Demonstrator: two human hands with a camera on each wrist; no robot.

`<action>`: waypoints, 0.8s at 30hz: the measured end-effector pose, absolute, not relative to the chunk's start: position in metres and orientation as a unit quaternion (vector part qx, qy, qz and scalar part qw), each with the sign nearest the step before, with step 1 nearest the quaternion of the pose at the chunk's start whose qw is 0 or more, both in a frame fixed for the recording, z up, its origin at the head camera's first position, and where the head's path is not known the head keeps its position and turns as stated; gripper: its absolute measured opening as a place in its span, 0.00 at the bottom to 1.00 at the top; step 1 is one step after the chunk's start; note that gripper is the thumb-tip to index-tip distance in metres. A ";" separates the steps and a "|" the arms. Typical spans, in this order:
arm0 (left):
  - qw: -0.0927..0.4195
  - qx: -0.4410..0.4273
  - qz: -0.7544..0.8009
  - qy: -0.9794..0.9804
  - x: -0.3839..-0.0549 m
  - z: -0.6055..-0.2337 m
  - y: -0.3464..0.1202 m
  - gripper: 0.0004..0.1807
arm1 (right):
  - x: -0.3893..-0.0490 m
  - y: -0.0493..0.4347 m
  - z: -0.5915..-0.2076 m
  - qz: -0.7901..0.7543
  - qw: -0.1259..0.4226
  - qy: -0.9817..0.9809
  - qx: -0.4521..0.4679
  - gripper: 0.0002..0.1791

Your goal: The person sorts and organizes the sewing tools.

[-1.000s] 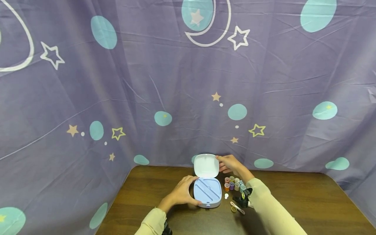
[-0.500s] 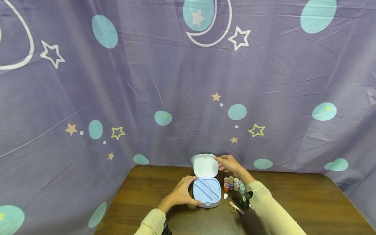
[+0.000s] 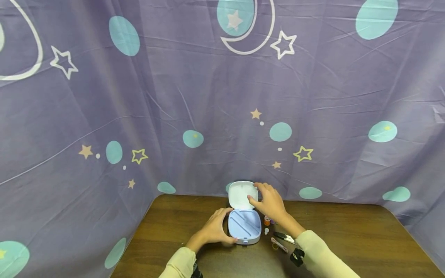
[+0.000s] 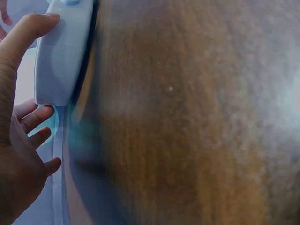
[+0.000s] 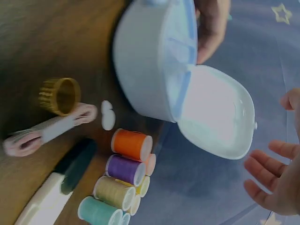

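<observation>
A light-blue sewing box (image 3: pixel 244 224) with a pale blue slotted tray inside stands on the table, its white lid (image 3: pixel 240 195) tipped up at the back. My left hand (image 3: pixel 213 227) grips the box from its left side, thumb at the front wall and fingers at the rear, as the left wrist view also shows of the box (image 4: pixel 64 56). Around the lid's right edge, my right hand (image 3: pixel 272 203) hovers with thumb and fingers spread apart. In the right wrist view its fingers (image 5: pixel 265 168) lie beside the lid (image 5: pixel 218 110), with nothing between them.
Right of the box are several thread spools (image 5: pixel 132 144), mostly hidden by my right arm in the head view, and small white discs (image 3: pixel 266 231). Nearer lie a gold thimble (image 5: pixel 65 96), a pink banded bundle (image 3: pixel 279 245) and a black-and-white tool (image 3: pixel 284 237). A curtain stands behind.
My right hand has let go of the lid's right edge and shifted slightly left and nearer, its fingers now spread. The left hand, box and lid have stayed put.
</observation>
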State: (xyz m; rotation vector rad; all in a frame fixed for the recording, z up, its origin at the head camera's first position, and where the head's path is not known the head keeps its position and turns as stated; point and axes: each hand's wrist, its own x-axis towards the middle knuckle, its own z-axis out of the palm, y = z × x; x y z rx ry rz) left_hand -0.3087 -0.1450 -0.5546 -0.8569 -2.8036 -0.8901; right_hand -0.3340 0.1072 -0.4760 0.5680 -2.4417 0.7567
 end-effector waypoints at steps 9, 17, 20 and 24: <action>0.049 -0.281 -0.303 -0.910 -0.307 -0.557 -0.145 0.59 | -0.311 0.110 -0.496 0.192 0.363 -0.863 0.296 0.30; 0.056 -0.279 -0.297 -0.912 -0.310 -0.558 -0.146 0.59 | -0.300 0.115 -0.507 0.163 0.359 -0.859 0.326 0.28; 0.054 -0.278 -0.297 -0.912 -0.309 -0.558 -0.146 0.59 | -0.298 0.114 -0.512 0.142 0.355 -0.862 0.332 0.27; 0.049 -0.276 -0.301 -0.911 -0.310 -0.558 -0.144 0.60 | -0.298 0.113 -0.521 0.113 0.354 -0.862 0.344 0.27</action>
